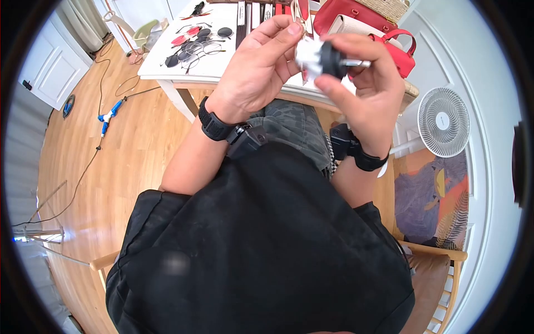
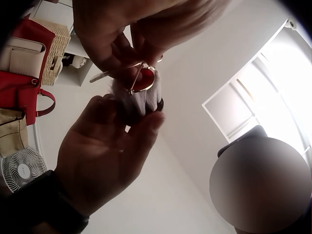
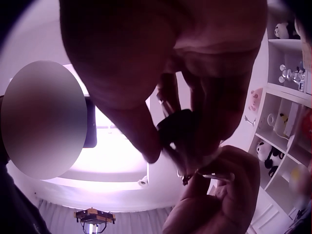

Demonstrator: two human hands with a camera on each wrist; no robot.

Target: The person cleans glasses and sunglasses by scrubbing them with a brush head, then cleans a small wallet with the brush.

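My left hand [image 1: 250, 72] pinches a pair of thin gold-rimmed glasses with red lenses [image 2: 145, 79] above the table's front edge. In my right hand [image 1: 375, 83] is a brush with white bristles and a black body [image 1: 332, 59], gripped between thumb and fingers; a metallic piece sticks out behind it. The left wrist view shows the bristles [image 2: 146, 101] right up against the lens; whether they touch it cannot be told. In the right wrist view my fingers hide part of the brush [image 3: 178, 127], which is blurred in the head view.
Several round-lensed glasses [image 1: 203, 47] lie on the white table [image 1: 158, 64] at the left. Books or cases [image 1: 256, 15] stand at the back, with red bags [image 1: 397, 58] to the right. A white fan [image 1: 444, 122] stands right of the table.
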